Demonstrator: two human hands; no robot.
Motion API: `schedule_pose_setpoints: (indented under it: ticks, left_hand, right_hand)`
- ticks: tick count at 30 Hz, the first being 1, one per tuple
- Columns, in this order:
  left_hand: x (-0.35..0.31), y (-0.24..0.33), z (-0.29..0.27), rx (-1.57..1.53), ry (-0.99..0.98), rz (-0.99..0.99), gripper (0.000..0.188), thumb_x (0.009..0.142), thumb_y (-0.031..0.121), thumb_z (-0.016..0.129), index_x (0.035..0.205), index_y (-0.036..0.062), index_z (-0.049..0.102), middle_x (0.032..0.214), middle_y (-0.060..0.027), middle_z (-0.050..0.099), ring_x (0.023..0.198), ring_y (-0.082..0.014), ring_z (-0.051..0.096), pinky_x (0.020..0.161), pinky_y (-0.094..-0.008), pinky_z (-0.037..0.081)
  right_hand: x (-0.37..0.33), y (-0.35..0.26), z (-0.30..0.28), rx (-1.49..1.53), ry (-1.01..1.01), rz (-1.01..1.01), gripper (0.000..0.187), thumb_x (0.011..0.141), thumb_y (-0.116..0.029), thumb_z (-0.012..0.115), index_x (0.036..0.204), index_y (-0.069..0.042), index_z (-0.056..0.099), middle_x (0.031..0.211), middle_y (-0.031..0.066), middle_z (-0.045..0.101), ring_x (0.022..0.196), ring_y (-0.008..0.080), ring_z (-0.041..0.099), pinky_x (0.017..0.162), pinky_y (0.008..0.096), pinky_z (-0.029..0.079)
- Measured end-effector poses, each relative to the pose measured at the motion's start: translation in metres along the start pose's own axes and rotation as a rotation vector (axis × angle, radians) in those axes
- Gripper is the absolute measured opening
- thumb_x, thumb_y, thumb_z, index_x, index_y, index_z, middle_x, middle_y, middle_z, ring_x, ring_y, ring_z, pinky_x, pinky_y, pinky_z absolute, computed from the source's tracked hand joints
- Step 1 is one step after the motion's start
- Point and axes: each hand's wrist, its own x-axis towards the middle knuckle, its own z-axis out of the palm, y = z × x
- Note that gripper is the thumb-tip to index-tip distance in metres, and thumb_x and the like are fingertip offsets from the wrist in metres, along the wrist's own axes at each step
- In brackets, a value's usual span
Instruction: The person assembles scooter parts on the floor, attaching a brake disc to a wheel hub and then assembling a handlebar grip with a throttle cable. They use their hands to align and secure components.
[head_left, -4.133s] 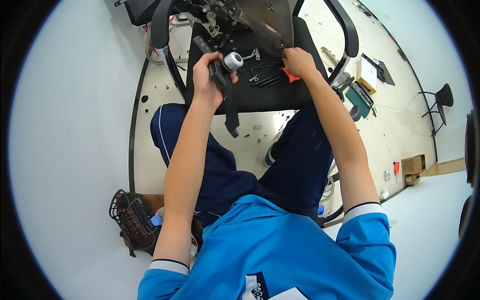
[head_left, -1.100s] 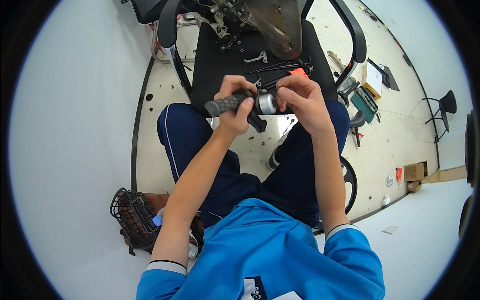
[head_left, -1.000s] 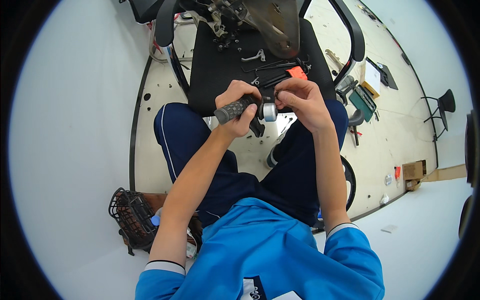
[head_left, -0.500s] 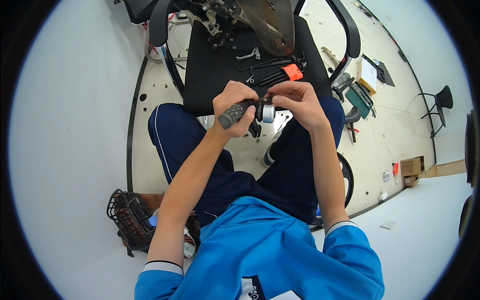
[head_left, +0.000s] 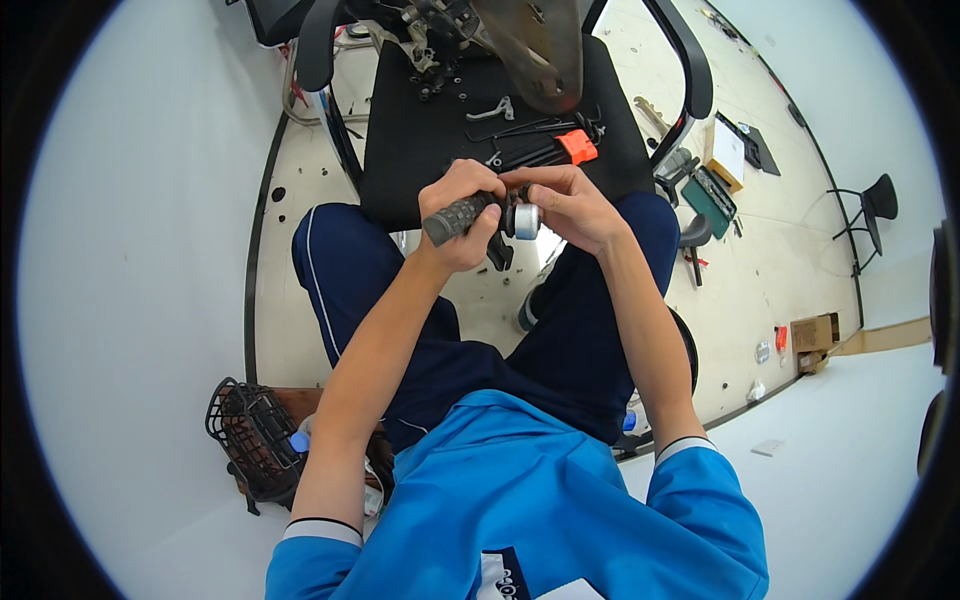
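Note:
My left hand (head_left: 460, 205) is wrapped round a dark ribbed handlebar grip (head_left: 455, 220), whose end points toward my lower left. Beside the grip, a silver bell (head_left: 526, 222) sits on a black mount, and a black lever (head_left: 500, 252) hangs below. My right hand (head_left: 575, 205) is closed in a pinch at the small dark part (head_left: 523, 193) just above the bell. Its fingertips come close to my left hand, and what exactly they hold is partly hidden.
On the black chair seat (head_left: 400, 150) ahead lie a hex key set with an orange holder (head_left: 577, 146), a silver brake lever (head_left: 490, 109), small nuts and a dirty mudguard (head_left: 545, 60). A black wire basket (head_left: 255, 430) stands at lower left. A green case (head_left: 710, 200) lies on the right.
My right hand has moved left, closer to my left hand, its fingers now reaching over the part above the bell. The left hand keeps its hold on the grip. The whole view has shifted slightly.

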Motion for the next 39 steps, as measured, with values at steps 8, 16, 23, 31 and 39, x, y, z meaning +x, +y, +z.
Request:
schedule_pose_setpoints:
  ticks: [8,16,23,31,39]
  left_hand:
    - [-0.002,-0.001,0.002,-0.153,0.125,-0.202,0.034,0.073,0.008,0.057,0.100,0.0005,0.038,0.079,-0.0131,0.062,0.069,-0.0154,0.060,0.069,-0.0294,0.051]
    - [0.004,0.001,-0.004,-0.326,0.070,-0.294,0.041,0.069,0.007,0.055,0.106,0.0020,0.037,0.091,-0.0117,0.053,0.082,-0.0155,0.054,0.079,-0.0293,0.049]
    - [0.001,-0.004,-0.006,-0.342,0.063,-0.287,0.038,0.069,0.011,0.055,0.103,0.0023,0.039,0.088,-0.0106,0.054,0.078,-0.0141,0.052,0.077,-0.0284,0.047]
    - [0.012,-0.002,-0.013,-0.522,0.139,-0.388,0.037,0.068,0.011,0.053,0.102,0.0034,0.039,0.084,-0.0135,0.057,0.076,-0.0157,0.055,0.077,-0.0283,0.047]
    - [0.017,0.004,-0.033,-1.215,0.113,-0.532,0.040,0.068,0.025,0.047,0.102,0.0048,0.038,0.078,-0.0219,0.057,0.075,-0.0290,0.056,0.075,-0.0375,0.049]
  right_hand:
    - [0.016,-0.001,-0.004,0.014,-0.118,0.022,0.037,0.092,-0.020,0.070,0.120,0.004,0.065,0.108,0.0107,0.066,0.098,0.0161,0.064,0.088,0.0333,0.054]
    - [0.025,0.004,-0.013,-0.001,-0.178,0.064,0.036,0.091,-0.025,0.072,0.114,0.002,0.067,0.100,0.0048,0.064,0.087,0.0111,0.059,0.079,0.0283,0.050]
    - [0.022,0.017,0.001,0.100,-0.146,0.007,0.033,0.094,-0.023,0.068,0.114,0.003,0.066,0.106,0.0070,0.065,0.097,0.0153,0.061,0.087,0.0332,0.050]
    - [0.020,-0.005,0.016,-0.048,0.045,-0.057,0.031,0.097,-0.015,0.062,0.120,0.005,0.064,0.100,0.0095,0.068,0.090,0.0150,0.065,0.084,0.0301,0.055]
    - [0.010,-0.043,0.051,-0.462,-0.043,-0.271,0.027,0.091,0.000,0.062,0.117,0.006,0.065,0.098,0.0126,0.071,0.087,0.0163,0.069,0.081,0.0290,0.057]
